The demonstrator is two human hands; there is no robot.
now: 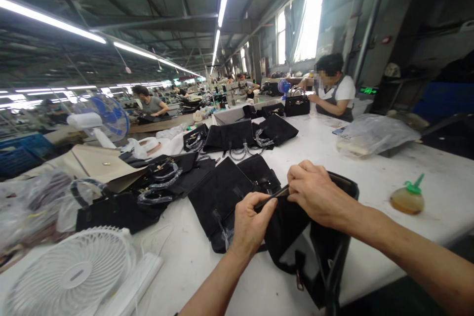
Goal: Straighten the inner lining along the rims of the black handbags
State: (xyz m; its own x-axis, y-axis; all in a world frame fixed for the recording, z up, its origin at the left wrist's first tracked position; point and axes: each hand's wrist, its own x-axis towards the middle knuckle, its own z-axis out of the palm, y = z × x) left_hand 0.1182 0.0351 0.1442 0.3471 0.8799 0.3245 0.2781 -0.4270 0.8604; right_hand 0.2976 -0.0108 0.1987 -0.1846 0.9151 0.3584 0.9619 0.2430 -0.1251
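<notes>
A black handbag (287, 234) stands in front of me at the table's near side, its top gaping and a dangling strap with a metal piece showing on it. My left hand (252, 222) pinches the bag's upper edge between thumb and fingers. Close by on the right, my right hand (314, 190) is closed on the same edge, its fingers bent over the rim. What lies under the right fingertips is hidden. Just beyond my left hand rests another black handbag (222, 197), lying flat with plastic-wrapped handles.
More black handbags (235, 136) lie across the white table (374, 197). A white fan (74, 274) is at the lower left, a blue fan (111, 116) behind it. At right are an oil bottle (407, 200) and a plastic bag (377, 133). A co-worker (335, 89) handles a handbag opposite.
</notes>
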